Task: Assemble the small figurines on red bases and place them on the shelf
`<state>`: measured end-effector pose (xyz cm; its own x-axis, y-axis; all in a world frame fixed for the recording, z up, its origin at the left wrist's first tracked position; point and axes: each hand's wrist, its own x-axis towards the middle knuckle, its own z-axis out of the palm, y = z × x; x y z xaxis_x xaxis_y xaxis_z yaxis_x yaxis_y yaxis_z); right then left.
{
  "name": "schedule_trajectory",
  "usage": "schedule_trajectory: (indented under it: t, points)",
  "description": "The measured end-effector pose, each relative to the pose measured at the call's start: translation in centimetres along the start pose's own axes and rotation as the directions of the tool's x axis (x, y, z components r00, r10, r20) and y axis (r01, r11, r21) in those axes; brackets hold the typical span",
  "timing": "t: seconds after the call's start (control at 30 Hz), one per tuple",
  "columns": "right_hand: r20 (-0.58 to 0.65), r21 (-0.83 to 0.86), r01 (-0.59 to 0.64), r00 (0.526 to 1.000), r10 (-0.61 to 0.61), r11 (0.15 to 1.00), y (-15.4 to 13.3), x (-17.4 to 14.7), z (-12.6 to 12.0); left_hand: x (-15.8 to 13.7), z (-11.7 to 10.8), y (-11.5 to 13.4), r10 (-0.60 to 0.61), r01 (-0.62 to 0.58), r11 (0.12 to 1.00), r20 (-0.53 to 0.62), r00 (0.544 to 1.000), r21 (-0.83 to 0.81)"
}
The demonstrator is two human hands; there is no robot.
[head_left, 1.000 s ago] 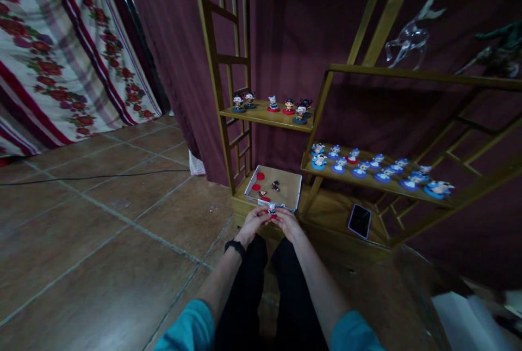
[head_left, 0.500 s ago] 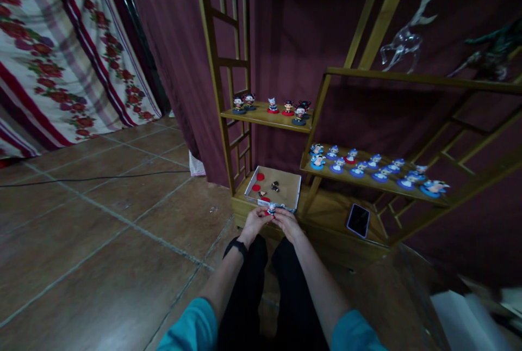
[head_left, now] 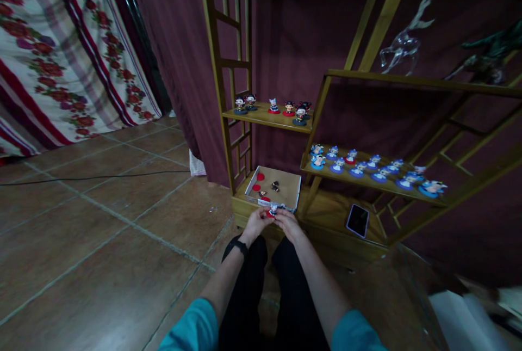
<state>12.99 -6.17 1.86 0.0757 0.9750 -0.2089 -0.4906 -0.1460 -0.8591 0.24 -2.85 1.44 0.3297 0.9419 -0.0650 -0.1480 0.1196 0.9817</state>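
Between my two hands is a small white-and-dark figurine (head_left: 273, 209) on a red round base, held upright. My left hand (head_left: 258, 222) grips it from the left, fingers closed at the base. From the other side my right hand (head_left: 289, 223) pinches it with its fingertips. Just beyond the hands sits a shallow cardboard box (head_left: 287, 179) holding several red discs (head_left: 256, 188) and small dark figure pieces (head_left: 275, 185). A similar white figurine (head_left: 273, 105) on a red base stands on the upper left shelf.
Black-haired figurines (head_left: 240, 104) share the upper left shelf (head_left: 265, 117). Several blue-and-white figurines (head_left: 358, 169) line the right shelf. A phone (head_left: 358, 220) lies on the bottom board. Higher up stands a clear deer ornament (head_left: 403, 46). A cable (head_left: 101, 178) crosses the tiled floor.
Both hands keep hold of the figurine in front of the box, with only a very slight shift. The shelves and box contents look the same.
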Motion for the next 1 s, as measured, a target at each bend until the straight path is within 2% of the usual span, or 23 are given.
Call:
schedule_trajectory:
  t: [0.17, 0.37, 0.53, 0.67, 1.0]
  points:
    - [0.009, -0.022, -0.028, 1.0, 0.028, 0.999, 0.04, 0.08, -0.05, -0.03, 0.07, -0.1, -0.023, 0.023, 1.0, -0.025, 0.999, -0.009]
    - [0.025, -0.03, -0.034, 0.999, 0.035, 0.999, -0.13, 0.06, -0.07, 0.11, -0.01, -0.49, -0.008, 0.008, 0.998, -0.002, 1.0, -0.06]
    - [-0.009, -0.021, -0.043, 0.999, 0.043, 0.999, -0.21, 0.1, -0.14, 0.17, -0.08, -0.47, 0.016, -0.016, 0.999, 0.017, 1.0, -0.035]
    - [-0.051, -0.001, -0.039, 0.998, 0.039, 0.999, 0.03, 0.26, -0.35, 0.14, -0.14, -0.51, 0.012, -0.012, 1.0, -0.01, 1.0, -0.008]
    - [-0.042, -0.029, -0.033, 0.999, 0.032, 0.999, 0.21, 0.23, -0.36, -0.12, 0.04, -0.04, 0.002, -0.002, 1.0, 0.0, 1.0, 0.007]
